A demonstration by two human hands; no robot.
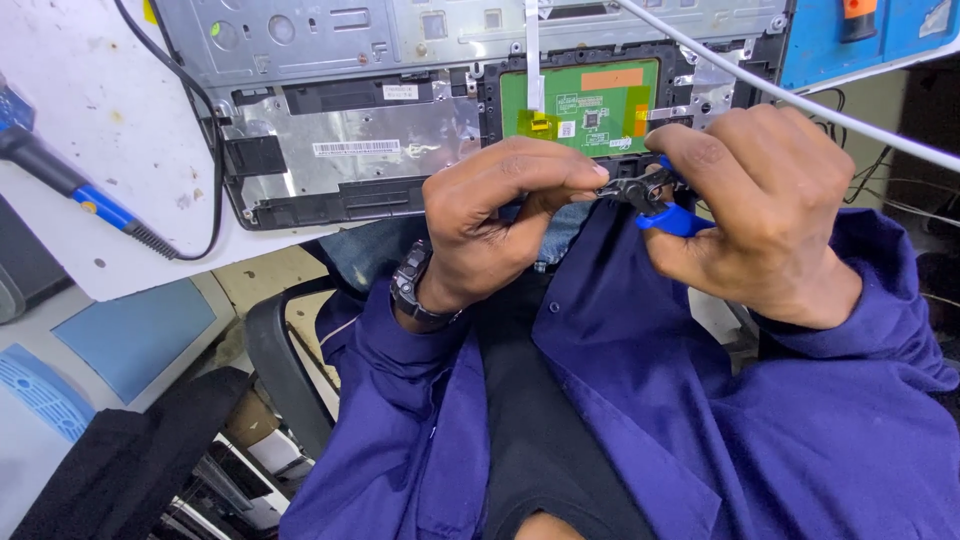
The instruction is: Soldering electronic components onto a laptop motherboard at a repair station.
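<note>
Right hand grips blue-handled cutters; left hand pinches closed at their tip, steadying something too small to identify, near the laptop chassis.

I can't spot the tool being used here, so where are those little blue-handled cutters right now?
In the head view, the blue-handled cutters sit right of centre, gripped in the right hand, their tips meeting the left hand just below the green circuit board.

White cable and laptop chassis crowd the hands above; sides open
</note>
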